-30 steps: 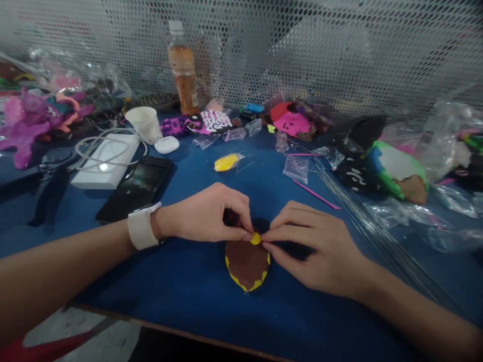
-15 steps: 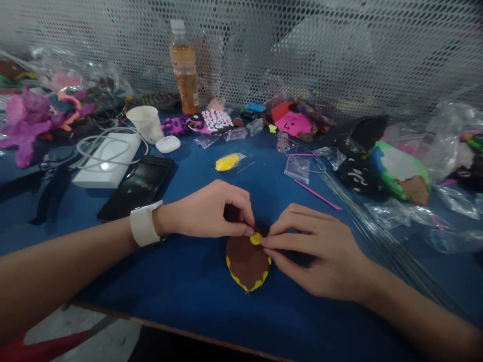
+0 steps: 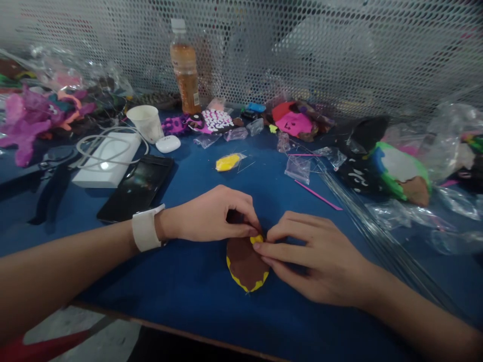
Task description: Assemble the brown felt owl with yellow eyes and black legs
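A brown, leaf-shaped clay piece (image 3: 247,264) with a scalloped yellow border lies flat on the blue table (image 3: 181,281). At its upper right edge is a small lump of yellow clay (image 3: 256,240). My left hand (image 3: 219,213) pinches the lump's top side between thumb and index finger. From the right, the index fingertip of my right hand (image 3: 317,256) presses on the same lump, its thumb at the brown piece's edge. The fingertips partly cover the lump and that edge. Beyond my hands lies a packet of yellow clay (image 3: 228,162).
A phone (image 3: 136,188), a white box (image 3: 107,161) with a cable, a paper cup (image 3: 146,123) and a drink bottle (image 3: 184,70) stand left. Right are a pink stick (image 3: 318,194), a wire bundle (image 3: 388,241) and painted clay shapes (image 3: 400,171). A perforated metal screen (image 3: 241,45) rises behind.
Both hands have shifted slightly down and right. My right index finger has moved onto the yellow lump and covers more of it. The brown piece stays in about the same place.
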`<state>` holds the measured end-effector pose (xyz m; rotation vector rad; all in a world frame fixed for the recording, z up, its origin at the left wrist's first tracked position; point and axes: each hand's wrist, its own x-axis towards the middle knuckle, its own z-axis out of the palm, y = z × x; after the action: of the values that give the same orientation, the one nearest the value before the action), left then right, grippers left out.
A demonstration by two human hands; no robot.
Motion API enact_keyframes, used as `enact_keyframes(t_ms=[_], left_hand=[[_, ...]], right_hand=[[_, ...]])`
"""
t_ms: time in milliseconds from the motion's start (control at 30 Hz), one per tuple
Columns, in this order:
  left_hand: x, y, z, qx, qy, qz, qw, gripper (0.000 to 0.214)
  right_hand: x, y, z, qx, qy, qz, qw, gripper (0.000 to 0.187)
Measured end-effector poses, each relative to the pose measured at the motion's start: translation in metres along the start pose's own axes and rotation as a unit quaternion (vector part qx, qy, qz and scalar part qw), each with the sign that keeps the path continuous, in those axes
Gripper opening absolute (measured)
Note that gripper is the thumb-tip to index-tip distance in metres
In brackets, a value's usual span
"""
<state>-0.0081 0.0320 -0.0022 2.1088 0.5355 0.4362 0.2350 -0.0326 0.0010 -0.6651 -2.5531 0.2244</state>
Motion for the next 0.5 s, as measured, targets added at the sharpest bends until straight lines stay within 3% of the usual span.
enact_keyframes(t_ms=[300,500], left_hand=[[0.0000,-0.0028,0.0009,0.007,0.003,0.007,1.000,0.010],[0.0002,-0.0026,0.0008,0.015,0.003,0.011,1.000,0.012]], right_hand=[[-0.0010,-0.0016,0.0013,-0.002,-0.033,0.010,0.999,0.015],[-0.0021,-0.0014,0.0030,-0.001,-0.023,0.026,0.999,0.018]])
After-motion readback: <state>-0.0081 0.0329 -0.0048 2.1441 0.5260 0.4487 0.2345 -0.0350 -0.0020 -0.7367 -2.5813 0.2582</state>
